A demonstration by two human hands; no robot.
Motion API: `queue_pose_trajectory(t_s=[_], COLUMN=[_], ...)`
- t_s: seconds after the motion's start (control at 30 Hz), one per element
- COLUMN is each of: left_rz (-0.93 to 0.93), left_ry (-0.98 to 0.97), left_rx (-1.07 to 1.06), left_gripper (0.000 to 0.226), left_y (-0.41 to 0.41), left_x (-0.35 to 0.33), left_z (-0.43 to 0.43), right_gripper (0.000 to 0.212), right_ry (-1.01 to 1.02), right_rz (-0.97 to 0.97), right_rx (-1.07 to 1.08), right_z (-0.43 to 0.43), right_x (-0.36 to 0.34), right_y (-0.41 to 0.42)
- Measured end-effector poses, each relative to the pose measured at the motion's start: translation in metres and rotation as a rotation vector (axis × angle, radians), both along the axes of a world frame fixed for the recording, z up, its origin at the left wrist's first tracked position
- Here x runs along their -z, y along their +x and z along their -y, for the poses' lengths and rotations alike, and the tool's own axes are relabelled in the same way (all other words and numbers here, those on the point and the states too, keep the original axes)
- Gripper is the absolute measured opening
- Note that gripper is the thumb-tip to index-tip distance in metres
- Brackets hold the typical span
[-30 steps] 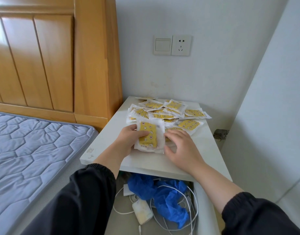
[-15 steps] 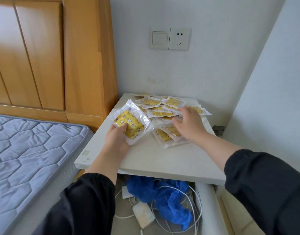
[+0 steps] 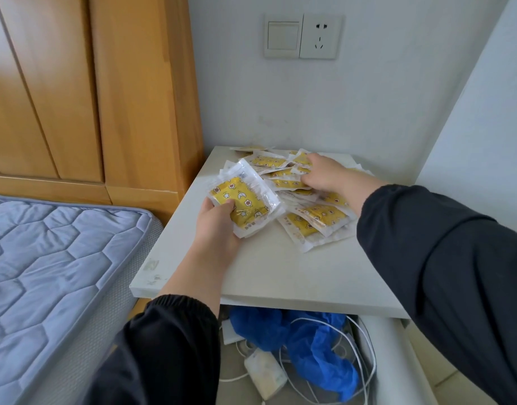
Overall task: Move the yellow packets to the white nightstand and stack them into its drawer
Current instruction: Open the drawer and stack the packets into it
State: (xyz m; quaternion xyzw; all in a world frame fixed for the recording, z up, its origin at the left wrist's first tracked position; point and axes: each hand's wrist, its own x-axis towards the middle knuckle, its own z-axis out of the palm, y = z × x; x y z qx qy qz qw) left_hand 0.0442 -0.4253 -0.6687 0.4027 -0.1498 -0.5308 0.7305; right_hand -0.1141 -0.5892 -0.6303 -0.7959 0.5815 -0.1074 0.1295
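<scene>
In a bedroom corner between a wooden headboard [image 3: 120, 83] and a pale wall, the white nightstand [image 3: 280, 301] is carrying a loose spread of yellow packets [image 3: 318, 217] on its tabletop [image 3: 266, 270]. Its drawer [image 3: 381, 361] is standing pulled out below, with a blue bag [image 3: 318, 346] and white cables [image 3: 365, 340] lying in it. A second ago both hands were working low at the near edge of the heap, squaring a small bundle. Now the left hand [image 3: 215, 222] is holding that bundle [image 3: 245, 200] tilted above the tabletop, thumb on top and fingers curled beneath — while the right hand [image 3: 324, 178] has been travelling to the far end of the spread. It is lying palm down over the packets there with its fingers bent onto them, and whether it is already pinching one I cannot tell. So the gathering is moving on: one bundle is in hand, most packets are lying loose on top, and none seem to be sitting in the drawer yet. The stacking is probably waiting on a fuller bundle — and the clutter below may be crowding the space.
</scene>
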Motion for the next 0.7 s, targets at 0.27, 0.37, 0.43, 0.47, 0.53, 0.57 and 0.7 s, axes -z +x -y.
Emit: queue_pose_trajectory(t_s=[0.27,0.37,0.43,0.47,0.53,0.57,0.7], left_rz=[0.026,0.035,0.043,0.049,0.074,0.099,0.194], left_ry=[-0.007,0.001,0.009,0.013,0.025,0.035,0.082], left_rx=[0.02,0.015,0.004,-0.005,-0.03,-0.042,-0.086], left_gripper=[0.03,0.029,0.026,0.025,0.026,0.027,0.024], left_y=[0.001,0.001,0.0,0.0,-0.003,-0.005,-0.011], left_x=[0.002,0.002,0.001,0.0,-0.002,-0.003,-0.004], left_z=[0.004,0.004,0.003,0.003,0.0,-0.001,-0.008], right_gripper=[0.017,0.02,0.02,0.02,0.021,0.02,0.015], right_ry=[-0.41,-0.509,-0.562,-0.578,-0.604,-0.621,-0.644], right_rz=[-0.433,-0.451,-0.437,-0.415,-0.33,-0.268,-0.115], right_rx=[-0.176,-0.209,-0.238,-0.243,-0.247,-0.244,-0.346], right_z=[-0.007,-0.011,-0.013,-0.016,-0.024,-0.029,-0.063], right_x=[-0.002,0.002,0.005,0.006,0.006,0.006,0.017], right_y=[0.014,0.008,0.002,-0.002,-0.011,-0.018,-0.054])
